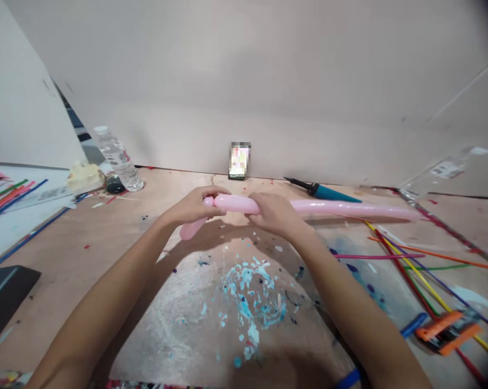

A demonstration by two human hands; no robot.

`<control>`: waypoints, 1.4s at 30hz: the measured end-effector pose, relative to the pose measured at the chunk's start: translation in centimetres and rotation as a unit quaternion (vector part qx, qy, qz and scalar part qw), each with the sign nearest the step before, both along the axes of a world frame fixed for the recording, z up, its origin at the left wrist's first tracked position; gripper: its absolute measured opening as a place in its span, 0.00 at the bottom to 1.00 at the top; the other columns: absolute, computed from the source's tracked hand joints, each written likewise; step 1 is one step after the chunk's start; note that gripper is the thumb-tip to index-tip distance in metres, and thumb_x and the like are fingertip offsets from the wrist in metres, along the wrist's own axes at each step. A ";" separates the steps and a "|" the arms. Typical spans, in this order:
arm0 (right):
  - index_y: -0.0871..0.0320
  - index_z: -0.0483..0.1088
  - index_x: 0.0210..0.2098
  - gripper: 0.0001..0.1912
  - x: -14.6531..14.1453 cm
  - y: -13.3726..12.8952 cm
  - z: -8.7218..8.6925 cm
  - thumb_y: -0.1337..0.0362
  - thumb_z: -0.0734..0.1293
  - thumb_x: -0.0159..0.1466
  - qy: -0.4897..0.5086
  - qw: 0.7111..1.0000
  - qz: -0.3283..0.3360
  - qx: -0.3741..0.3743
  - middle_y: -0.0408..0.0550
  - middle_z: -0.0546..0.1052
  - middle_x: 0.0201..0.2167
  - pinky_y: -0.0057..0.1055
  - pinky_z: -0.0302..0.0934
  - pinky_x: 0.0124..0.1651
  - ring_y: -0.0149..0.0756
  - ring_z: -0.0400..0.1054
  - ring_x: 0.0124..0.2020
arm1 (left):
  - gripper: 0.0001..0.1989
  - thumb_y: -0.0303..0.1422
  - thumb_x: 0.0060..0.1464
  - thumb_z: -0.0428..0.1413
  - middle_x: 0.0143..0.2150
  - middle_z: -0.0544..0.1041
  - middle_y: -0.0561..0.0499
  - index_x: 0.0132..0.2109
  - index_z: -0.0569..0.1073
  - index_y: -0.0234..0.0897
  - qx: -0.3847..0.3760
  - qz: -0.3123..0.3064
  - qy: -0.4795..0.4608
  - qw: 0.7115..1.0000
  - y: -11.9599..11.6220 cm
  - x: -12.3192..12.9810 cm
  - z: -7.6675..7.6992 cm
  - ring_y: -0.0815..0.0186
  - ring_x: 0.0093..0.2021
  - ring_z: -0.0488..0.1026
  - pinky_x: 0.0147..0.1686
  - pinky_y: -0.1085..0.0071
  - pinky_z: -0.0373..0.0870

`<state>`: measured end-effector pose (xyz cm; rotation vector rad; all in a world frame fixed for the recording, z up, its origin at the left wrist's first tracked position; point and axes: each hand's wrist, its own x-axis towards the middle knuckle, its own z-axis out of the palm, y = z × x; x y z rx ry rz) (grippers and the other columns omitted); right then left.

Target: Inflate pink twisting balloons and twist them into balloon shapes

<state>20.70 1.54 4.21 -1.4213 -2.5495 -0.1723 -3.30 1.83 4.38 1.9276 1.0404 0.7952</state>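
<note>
A long pink balloon (329,208) stretches across the middle of the view, its thin uninflated tip pointing right. My left hand (197,205) is wrapped round its left part, beside a twist between a small bubble and a longer segment. A rounded pink end hangs below that hand, angled down to the left. My right hand (272,213) grips the balloon a short way to the right of the twist, fingers closed round it. Both hands are above the paint-flecked table (155,324).
Against the wall stand a phone (239,161) and water bottles (120,159) (438,173). A blue pump (333,193) lies behind the balloon. Several uninflated balloons (420,275) and an orange tool (448,330) lie at right. A dark object (5,297) is at left.
</note>
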 end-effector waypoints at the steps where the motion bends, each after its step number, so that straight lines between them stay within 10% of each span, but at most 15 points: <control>1: 0.57 0.67 0.45 0.14 0.2 0.2 -0.1 0.61 0.62 0.60 0.007 1.000 -0.006 0.002 0.52 0.75 0.42 0.34 0.52 0.42 0.45 0.66 0.41 | 0.23 0.37 0.46 0.61 0.43 0.73 0.48 0.51 0.70 0.36 -0.019 -0.012 0.004 1.000 -0.1 0.0 0.0 0.70 0.31 0.70 0.28 0.74 0.68; 8: 0.58 0.66 0.51 0.22 0.7 -1.1 0.3 0.58 0.66 0.59 0.016 0.995 -0.016 0.093 0.57 0.70 0.48 0.43 0.47 0.52 0.52 0.60 0.50 | 0.18 0.46 0.55 0.52 0.27 0.71 0.51 0.38 0.71 0.33 -0.148 -0.053 0.010 0.987 -1.1 0.6 -0.8 0.71 0.24 0.68 0.24 0.73 0.65; 15: 0.57 0.68 0.46 0.19 1.0 -3.4 2.2 0.52 0.63 0.61 0.088 0.994 0.005 -0.062 0.50 0.75 0.39 0.34 0.56 0.39 0.42 0.67 0.38 | 0.26 0.36 0.41 0.63 0.35 0.72 0.52 0.49 0.69 0.36 -0.063 0.047 -0.186 0.979 -1.4 0.6 -0.8 0.72 0.27 0.68 0.29 0.72 0.67; 21: 0.57 0.62 0.53 0.23 -2.5 -5.3 1.6 0.50 0.57 0.66 0.277 0.949 0.046 -0.143 0.52 0.73 0.47 0.35 0.61 0.42 0.42 0.68 0.44 | 0.33 0.55 0.50 0.49 0.48 0.74 0.40 0.55 0.63 0.35 -0.098 0.042 -0.316 0.943 -2.5 3.1 -1.2 0.54 0.47 0.73 0.44 0.57 0.70; 25: 0.55 0.54 0.61 0.27 -4.7 -6.5 1.1 0.47 0.51 0.69 0.377 0.873 0.104 -0.291 0.53 0.74 0.45 0.35 0.65 0.40 0.39 0.69 0.41 | 0.40 0.59 0.48 0.45 0.60 0.67 0.39 0.62 0.55 0.40 -0.081 -0.050 -0.312 0.945 -3.8 3.1 -0.2 0.49 0.56 0.68 0.46 0.52 0.70; 30: 0.57 0.61 0.55 0.30 -5.1 -6.8 0.9 0.42 0.56 0.65 0.502 0.723 0.084 -0.467 0.50 0.75 0.31 0.34 0.67 0.32 0.35 0.69 0.27 | 0.46 0.55 0.40 0.52 0.60 0.67 0.35 0.65 0.50 0.43 -0.164 -0.148 -0.245 0.944 -4.2 1.7 0.3 0.48 0.44 0.74 0.30 0.56 0.73; 37: 0.61 0.67 0.42 0.23 -3.2 -5.5 -0.1 0.48 0.53 0.68 0.478 0.553 0.143 -0.667 0.46 0.73 0.27 0.28 0.64 0.28 0.31 0.68 0.24 | 0.37 0.50 0.45 0.51 0.55 0.70 0.39 0.62 0.55 0.42 -0.070 -0.069 -0.295 0.950 -4.1 1.2 0.7 0.48 0.51 0.72 0.37 0.53 0.74; 42: 0.58 0.65 0.40 0.22 -3.4 -5.7 -0.7 0.45 0.56 0.66 0.504 0.546 0.088 -0.663 0.41 0.69 0.24 0.24 0.59 0.23 0.28 0.63 0.20 | 0.35 0.43 0.46 0.54 0.56 0.70 0.42 0.61 0.58 0.41 -0.080 -0.086 -0.399 0.909 -4.1 2.4 0.4 0.51 0.53 0.71 0.52 0.50 0.67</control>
